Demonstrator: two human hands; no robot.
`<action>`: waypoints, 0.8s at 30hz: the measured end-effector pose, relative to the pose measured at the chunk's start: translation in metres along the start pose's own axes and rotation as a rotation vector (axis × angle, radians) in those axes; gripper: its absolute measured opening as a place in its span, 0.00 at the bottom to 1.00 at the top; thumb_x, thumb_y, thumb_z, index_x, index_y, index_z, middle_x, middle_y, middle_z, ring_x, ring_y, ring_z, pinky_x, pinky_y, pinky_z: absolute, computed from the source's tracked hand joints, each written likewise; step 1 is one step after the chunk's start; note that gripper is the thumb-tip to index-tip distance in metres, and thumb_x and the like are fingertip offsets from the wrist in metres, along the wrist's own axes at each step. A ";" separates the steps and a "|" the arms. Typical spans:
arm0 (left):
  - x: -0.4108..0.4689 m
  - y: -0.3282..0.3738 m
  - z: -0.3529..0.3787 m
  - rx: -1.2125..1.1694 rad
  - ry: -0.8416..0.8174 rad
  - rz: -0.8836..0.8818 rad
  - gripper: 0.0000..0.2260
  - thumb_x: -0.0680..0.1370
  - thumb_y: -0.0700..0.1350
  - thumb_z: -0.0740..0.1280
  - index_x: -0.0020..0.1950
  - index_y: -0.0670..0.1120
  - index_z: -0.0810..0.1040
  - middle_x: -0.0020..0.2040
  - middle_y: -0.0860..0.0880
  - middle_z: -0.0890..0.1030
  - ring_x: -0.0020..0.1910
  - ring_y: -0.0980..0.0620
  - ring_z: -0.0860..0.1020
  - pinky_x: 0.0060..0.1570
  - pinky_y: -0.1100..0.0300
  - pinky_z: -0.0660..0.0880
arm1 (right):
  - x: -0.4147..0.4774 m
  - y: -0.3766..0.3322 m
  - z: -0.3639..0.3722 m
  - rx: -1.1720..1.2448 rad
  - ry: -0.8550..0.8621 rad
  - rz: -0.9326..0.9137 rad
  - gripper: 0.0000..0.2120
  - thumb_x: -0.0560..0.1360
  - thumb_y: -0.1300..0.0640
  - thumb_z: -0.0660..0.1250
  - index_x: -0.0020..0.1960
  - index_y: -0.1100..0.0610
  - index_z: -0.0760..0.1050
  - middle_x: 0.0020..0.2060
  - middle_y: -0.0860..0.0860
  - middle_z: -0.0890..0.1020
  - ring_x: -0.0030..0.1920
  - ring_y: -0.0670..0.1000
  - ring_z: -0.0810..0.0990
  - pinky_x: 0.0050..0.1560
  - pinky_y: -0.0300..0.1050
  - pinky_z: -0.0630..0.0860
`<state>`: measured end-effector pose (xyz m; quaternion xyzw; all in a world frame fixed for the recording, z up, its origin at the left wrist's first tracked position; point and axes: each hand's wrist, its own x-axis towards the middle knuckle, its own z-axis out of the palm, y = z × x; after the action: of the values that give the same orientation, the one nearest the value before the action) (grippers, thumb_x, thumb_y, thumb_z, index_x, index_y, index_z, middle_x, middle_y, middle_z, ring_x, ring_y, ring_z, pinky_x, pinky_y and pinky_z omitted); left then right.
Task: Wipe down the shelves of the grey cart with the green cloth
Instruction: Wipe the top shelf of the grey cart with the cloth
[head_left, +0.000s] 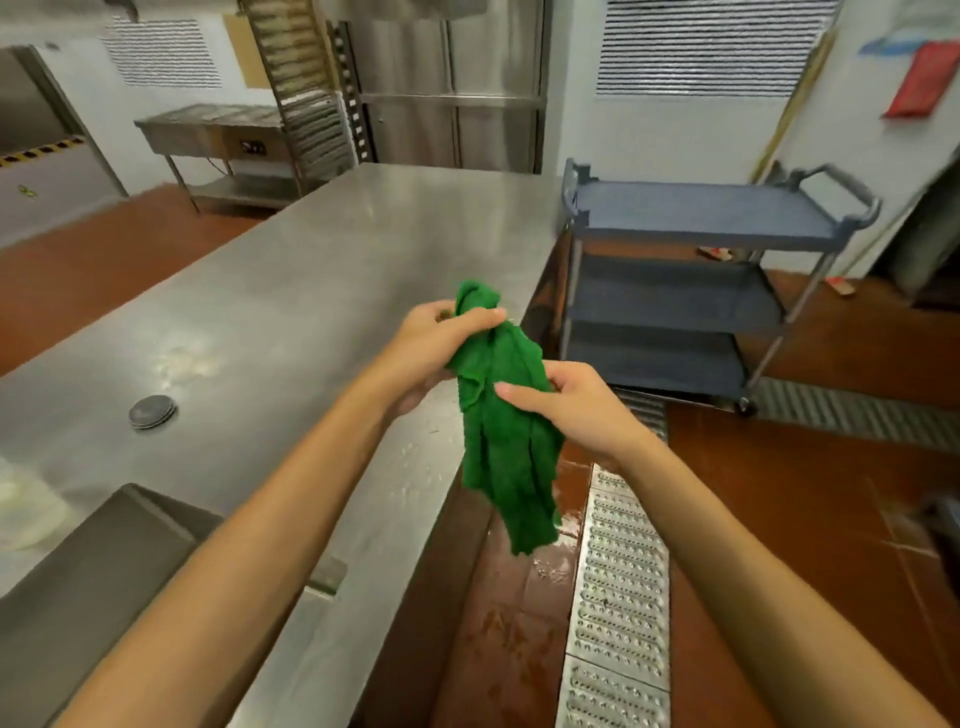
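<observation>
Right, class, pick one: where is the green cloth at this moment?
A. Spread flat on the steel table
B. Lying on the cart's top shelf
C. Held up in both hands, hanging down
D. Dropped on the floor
C: the left hand grips the top of the green cloth and the right hand holds its middle, its lower end hanging free, away from the grey cart.

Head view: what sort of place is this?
Probably a commercial kitchen: long stainless steel worktable, tall steel cabinet behind it, metal drain grate in the tiled floor.
</observation>
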<state>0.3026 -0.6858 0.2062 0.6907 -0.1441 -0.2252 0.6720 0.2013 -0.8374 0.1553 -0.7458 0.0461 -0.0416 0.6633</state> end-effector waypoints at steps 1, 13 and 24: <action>0.006 -0.003 0.007 0.029 -0.033 -0.026 0.18 0.77 0.47 0.74 0.61 0.36 0.81 0.55 0.39 0.86 0.56 0.42 0.84 0.56 0.49 0.82 | -0.002 0.002 -0.010 0.020 0.055 -0.012 0.08 0.76 0.55 0.73 0.52 0.59 0.83 0.46 0.54 0.87 0.48 0.53 0.87 0.49 0.48 0.82; 0.066 -0.050 0.111 0.044 -0.377 -0.166 0.15 0.79 0.49 0.71 0.62 0.42 0.82 0.56 0.44 0.86 0.57 0.45 0.84 0.57 0.53 0.80 | 0.002 0.017 -0.124 0.108 0.421 0.028 0.12 0.79 0.52 0.69 0.51 0.60 0.84 0.44 0.56 0.87 0.47 0.54 0.87 0.45 0.49 0.84; 0.200 -0.033 0.118 0.055 -0.473 -0.336 0.20 0.79 0.36 0.68 0.71 0.38 0.75 0.63 0.39 0.82 0.54 0.45 0.84 0.50 0.55 0.83 | 0.053 0.046 -0.248 -0.452 0.584 0.197 0.27 0.75 0.39 0.69 0.46 0.65 0.83 0.41 0.62 0.86 0.44 0.58 0.85 0.49 0.60 0.80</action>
<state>0.4107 -0.8856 0.1503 0.6510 -0.1863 -0.4842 0.5540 0.2225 -1.0939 0.1388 -0.8219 0.3126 -0.1774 0.4418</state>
